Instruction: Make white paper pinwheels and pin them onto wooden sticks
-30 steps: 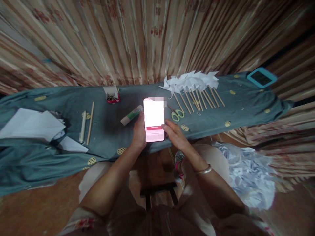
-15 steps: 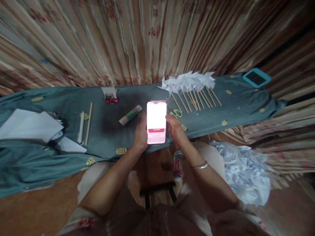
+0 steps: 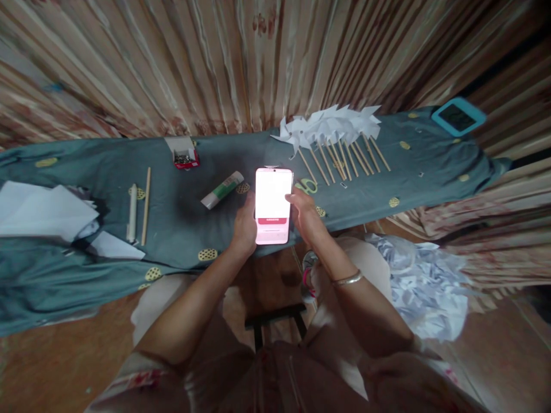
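A smartphone point(image 3: 272, 205) with a bright, washed-out screen is held upright over the front edge of the cloth-covered table. My left hand point(image 3: 245, 226) grips its left side, the fingers passing out of sight behind it. On the opposite side my right hand point(image 3: 305, 215) holds the phone too, its thumb over the screen's right edge. Just beyond the right hand lie green-handled scissors point(image 3: 307, 185), partly hidden. A glue stick point(image 3: 222, 190) with a green label rests to the left of the phone.
Paper pinwheels point(image 3: 331, 129) on wooden sticks lie at the back. Leftward are a red box of small metal pieces point(image 3: 186, 159), a wooden stick point(image 3: 147, 206), a white pen-like tool point(image 3: 132, 213) and paper sheets point(image 3: 47, 211). A blue-framed device point(image 3: 458, 116) sits far right; a bag of paper point(image 3: 426, 287) is below.
My right thumb has moved inward over the phone's screen. The camera view has shifted slightly, so the table appears higher. Both hands still hold the phone.
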Motion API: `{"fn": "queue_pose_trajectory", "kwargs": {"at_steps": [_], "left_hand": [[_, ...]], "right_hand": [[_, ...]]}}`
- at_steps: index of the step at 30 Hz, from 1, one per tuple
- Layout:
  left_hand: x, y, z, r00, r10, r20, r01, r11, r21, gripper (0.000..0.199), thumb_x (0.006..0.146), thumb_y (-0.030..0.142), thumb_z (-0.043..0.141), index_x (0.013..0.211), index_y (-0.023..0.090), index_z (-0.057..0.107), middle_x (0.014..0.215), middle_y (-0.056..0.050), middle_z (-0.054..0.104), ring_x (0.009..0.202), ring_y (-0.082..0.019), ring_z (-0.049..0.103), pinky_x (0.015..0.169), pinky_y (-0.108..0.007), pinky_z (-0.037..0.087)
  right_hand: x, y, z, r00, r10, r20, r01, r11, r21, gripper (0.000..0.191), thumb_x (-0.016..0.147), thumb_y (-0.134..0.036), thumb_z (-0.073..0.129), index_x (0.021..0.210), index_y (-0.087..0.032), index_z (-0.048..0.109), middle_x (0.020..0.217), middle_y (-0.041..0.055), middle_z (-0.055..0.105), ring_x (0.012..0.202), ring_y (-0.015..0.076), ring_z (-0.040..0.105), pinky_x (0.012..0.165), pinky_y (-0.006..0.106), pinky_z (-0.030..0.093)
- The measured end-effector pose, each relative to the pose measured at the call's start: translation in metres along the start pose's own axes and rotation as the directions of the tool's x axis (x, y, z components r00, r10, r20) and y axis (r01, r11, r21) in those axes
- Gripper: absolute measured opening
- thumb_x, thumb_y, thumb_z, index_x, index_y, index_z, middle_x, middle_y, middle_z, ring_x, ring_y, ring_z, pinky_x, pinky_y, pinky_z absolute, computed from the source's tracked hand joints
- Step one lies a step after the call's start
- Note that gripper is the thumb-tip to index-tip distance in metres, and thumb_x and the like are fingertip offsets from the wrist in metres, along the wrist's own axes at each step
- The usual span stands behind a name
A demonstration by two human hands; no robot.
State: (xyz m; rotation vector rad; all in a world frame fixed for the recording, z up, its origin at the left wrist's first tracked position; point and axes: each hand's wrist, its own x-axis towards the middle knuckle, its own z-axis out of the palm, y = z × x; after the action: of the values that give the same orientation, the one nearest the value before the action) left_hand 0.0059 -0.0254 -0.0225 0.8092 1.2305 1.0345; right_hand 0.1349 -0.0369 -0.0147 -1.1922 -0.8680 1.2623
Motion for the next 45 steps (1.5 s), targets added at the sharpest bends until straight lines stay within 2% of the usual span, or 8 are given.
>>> {"fn": "queue_pose_trajectory", "kwargs": {"at_steps": [4,9,13,19,27,33,39,45], "left_hand": [[0.002,-0.005,-0.001,1.0,-0.031,0.0,0.031,0.999,-0.006,0.061,0.084,0.071,0.05,0.102,0.017,0.072,0.077,-0.005,0.076,0.069,-0.023,0.072,0.059,-0.029,0.055],[0.004,-0.008,-0.001,1.0,-0.023,-0.015,0.024,1.0,0.018,0.061,0.084,0.072,0.049,0.102,0.018,0.072,0.076,-0.005,0.076,0.068,-0.023,0.072,0.057,-0.029,0.055],[0.004,-0.009,-0.002,1.0,0.001,0.0,-0.001,0.999,0.04,0.06,0.086,0.071,0.047,0.101,0.018,0.072,0.077,-0.005,0.076,0.07,-0.023,0.073,0.061,-0.03,0.056],[0.003,-0.007,-0.003,1.0,-0.01,-0.013,0.011,0.998,0.054,0.058,0.086,0.07,0.049,0.097,0.018,0.072,0.076,-0.004,0.076,0.07,-0.023,0.072,0.059,-0.029,0.054],[-0.001,-0.003,-0.001,1.0,-0.021,-0.019,0.022,0.999,0.031,0.052,0.084,0.067,0.054,0.094,0.019,0.072,0.074,-0.004,0.075,0.069,-0.023,0.071,0.058,-0.028,0.052],[0.001,-0.006,-0.002,1.0,0.018,-0.002,-0.018,0.999,0.052,0.055,0.086,0.067,0.051,0.096,0.018,0.073,0.076,-0.005,0.076,0.072,-0.023,0.072,0.062,-0.029,0.053],[0.002,-0.008,-0.004,1.0,0.029,0.008,-0.029,0.998,0.048,0.053,0.087,0.066,0.051,0.095,0.019,0.074,0.075,-0.004,0.076,0.071,-0.022,0.072,0.06,-0.028,0.053],[0.002,-0.008,-0.004,1.0,0.027,0.002,-0.028,0.998,0.058,0.055,0.087,0.068,0.049,0.094,0.019,0.074,0.075,-0.005,0.076,0.072,-0.022,0.073,0.063,-0.028,0.054]], "right_hand": [[-0.004,-0.004,-0.001,0.998,-0.005,0.056,0.007,0.999,-0.034,0.025,0.072,-0.031,0.058,0.095,-0.024,0.064,0.082,-0.0015,0.074,0.088,0.0222,0.07,0.082,0.037,0.053],[-0.004,-0.002,-0.003,0.999,-0.015,0.052,0.017,0.998,-0.052,0.024,0.075,-0.03,0.057,0.097,-0.025,0.064,0.088,-0.0003,0.076,0.091,0.023,0.071,0.083,0.038,0.055],[-0.001,0.002,-0.004,0.999,-0.005,0.04,0.007,0.997,-0.07,0.027,0.079,-0.038,0.059,0.101,-0.025,0.065,0.09,0.0016,0.077,0.096,0.0242,0.071,0.084,0.04,0.056],[0.0,0.004,-0.003,0.999,0.02,-0.029,-0.022,0.996,-0.091,0.041,0.082,-0.057,0.056,0.103,-0.024,0.065,0.093,0.0028,0.076,0.101,0.0248,0.069,0.09,0.042,0.054],[-0.003,0.0,-0.003,1.0,0.02,-0.013,-0.02,0.999,-0.044,0.024,0.08,-0.041,0.057,0.095,-0.025,0.067,0.087,0.0006,0.076,0.098,0.0231,0.069,0.085,0.038,0.054],[-0.006,-0.007,0.002,0.999,0.033,-0.004,-0.033,0.999,-0.033,0.032,0.076,-0.045,0.064,0.099,-0.023,0.067,0.09,0.0022,0.077,0.098,0.0245,0.07,0.086,0.039,0.055],[-0.008,-0.011,0.002,0.999,0.014,0.038,-0.012,0.999,-0.039,0.027,0.072,-0.035,0.066,0.095,-0.022,0.066,0.093,0.0026,0.077,0.094,0.0244,0.071,0.087,0.04,0.054],[-0.009,-0.009,0.001,0.999,0.025,0.02,-0.024,0.999,-0.046,0.027,0.072,-0.036,0.065,0.096,-0.023,0.067,0.093,0.0007,0.078,0.097,0.0246,0.07,0.09,0.041,0.054]]}}
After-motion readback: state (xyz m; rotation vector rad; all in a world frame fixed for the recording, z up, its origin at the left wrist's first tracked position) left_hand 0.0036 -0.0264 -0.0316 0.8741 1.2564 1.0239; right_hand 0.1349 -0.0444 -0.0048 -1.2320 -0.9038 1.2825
